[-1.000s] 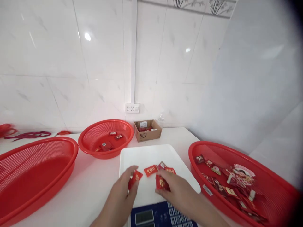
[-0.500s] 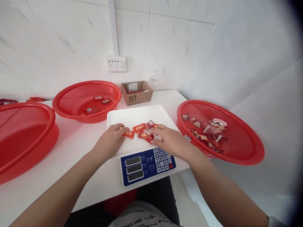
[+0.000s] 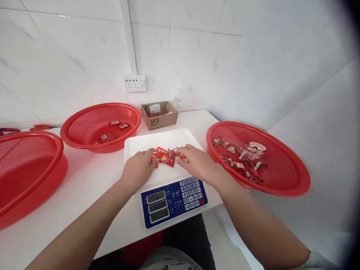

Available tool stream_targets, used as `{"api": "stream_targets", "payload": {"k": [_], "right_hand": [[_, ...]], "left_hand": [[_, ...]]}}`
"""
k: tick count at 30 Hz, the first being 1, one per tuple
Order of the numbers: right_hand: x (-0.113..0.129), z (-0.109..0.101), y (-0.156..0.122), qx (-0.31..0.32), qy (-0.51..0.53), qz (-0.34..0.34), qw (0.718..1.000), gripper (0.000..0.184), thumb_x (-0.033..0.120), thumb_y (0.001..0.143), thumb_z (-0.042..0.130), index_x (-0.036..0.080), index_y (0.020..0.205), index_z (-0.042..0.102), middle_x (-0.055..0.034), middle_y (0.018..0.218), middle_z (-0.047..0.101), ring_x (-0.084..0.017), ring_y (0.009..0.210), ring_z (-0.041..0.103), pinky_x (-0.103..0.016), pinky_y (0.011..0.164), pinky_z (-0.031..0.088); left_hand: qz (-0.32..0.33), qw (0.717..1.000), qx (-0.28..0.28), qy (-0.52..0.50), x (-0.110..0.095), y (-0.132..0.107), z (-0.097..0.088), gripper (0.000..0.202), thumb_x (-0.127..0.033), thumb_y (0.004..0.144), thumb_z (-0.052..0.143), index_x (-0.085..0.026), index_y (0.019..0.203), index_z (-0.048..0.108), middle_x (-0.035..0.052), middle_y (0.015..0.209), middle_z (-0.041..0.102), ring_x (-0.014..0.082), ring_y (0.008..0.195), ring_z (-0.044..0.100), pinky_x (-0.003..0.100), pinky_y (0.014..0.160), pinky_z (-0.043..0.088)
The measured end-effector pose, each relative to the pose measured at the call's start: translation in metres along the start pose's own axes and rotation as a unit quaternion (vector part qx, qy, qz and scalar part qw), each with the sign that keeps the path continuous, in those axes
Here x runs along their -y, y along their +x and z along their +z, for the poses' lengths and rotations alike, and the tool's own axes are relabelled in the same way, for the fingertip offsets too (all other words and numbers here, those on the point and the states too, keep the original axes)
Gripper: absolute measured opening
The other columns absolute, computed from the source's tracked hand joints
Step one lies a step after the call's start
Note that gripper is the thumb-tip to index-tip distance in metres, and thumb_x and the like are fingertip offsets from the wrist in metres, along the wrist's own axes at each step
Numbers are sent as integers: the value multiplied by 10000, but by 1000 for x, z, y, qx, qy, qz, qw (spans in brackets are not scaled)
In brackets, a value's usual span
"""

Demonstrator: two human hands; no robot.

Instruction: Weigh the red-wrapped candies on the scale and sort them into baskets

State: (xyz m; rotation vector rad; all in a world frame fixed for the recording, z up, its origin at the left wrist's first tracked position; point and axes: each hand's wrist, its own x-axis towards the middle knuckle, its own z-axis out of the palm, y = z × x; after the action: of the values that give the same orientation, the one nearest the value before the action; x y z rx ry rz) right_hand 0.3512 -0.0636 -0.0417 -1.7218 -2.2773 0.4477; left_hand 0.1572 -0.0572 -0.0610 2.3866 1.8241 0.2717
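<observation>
Several small red-wrapped candies (image 3: 166,160) with gold print lie bunched on the white pan (image 3: 168,180) of a digital scale. From the left side my left hand (image 3: 139,167) is curled in, its thumb and fingers around the leftmost candy. On the other side, my right hand (image 3: 198,162) has its fingers bent round the right end of the bunch, with a bit of red wrapper showing between thumb and fingers. Below the hands is the scale's blue panel (image 3: 177,200), with keys and three grey displays.
To the right stands a red mesh basket (image 3: 287,176) with mixed candies. Another red basket (image 3: 81,127), holding a few packets, is behind on the left, and a third red basket (image 3: 54,180) sits nearer. A small cardboard box (image 3: 165,121) stands by the tiled wall.
My two hands have drawn the candies closer together into a tighter bunch on the pan. My left hand has moved slightly right. The whole view has shifted a little.
</observation>
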Motion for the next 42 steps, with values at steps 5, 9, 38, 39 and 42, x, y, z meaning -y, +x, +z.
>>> {"api": "stream_targets", "payload": {"k": [5,9,38,39,42], "right_hand": [[-8,-10,-7,-49,85,21,995,203,289,866,494,207,1011,609,-56,1002,603,-149,777,601,-273,670,457],[-10,-9,-11,-58,157,-32,985,190,264,864,499,216,1011,609,-46,1001,608,-143,873,593,-273,762,469],[-20,16,-10,1,40,-62,997,443,319,806,580,211,1233,532,-91,1259,529,-256,1188,455,-418,962,397],[-24,13,-13,5,49,-53,997,441,314,804,580,224,1233,531,-81,1255,532,-248,1173,469,-412,954,405],[-35,8,-21,16,78,-29,996,414,301,816,558,261,1227,533,-61,1255,535,-233,1150,492,-404,945,414]], "left_hand": [[4,999,0,-43,-3,-1,0,351,-332,900,322,-211,1181,494,70,982,643,249,904,578,356,675,459],[76,993,-61,-60,-5,-2,6,333,-338,897,370,-188,1145,535,83,1040,596,250,994,513,380,811,444],[117,986,113,-44,8,32,1,444,-452,813,466,-262,1215,477,59,1274,424,236,968,571,366,817,452],[115,985,122,-49,9,33,0,442,-443,806,475,-258,1207,481,57,1277,425,231,956,577,361,812,454],[115,980,151,-65,12,36,-8,418,-392,798,477,-253,1192,492,53,1263,449,220,966,574,346,825,451]]}}
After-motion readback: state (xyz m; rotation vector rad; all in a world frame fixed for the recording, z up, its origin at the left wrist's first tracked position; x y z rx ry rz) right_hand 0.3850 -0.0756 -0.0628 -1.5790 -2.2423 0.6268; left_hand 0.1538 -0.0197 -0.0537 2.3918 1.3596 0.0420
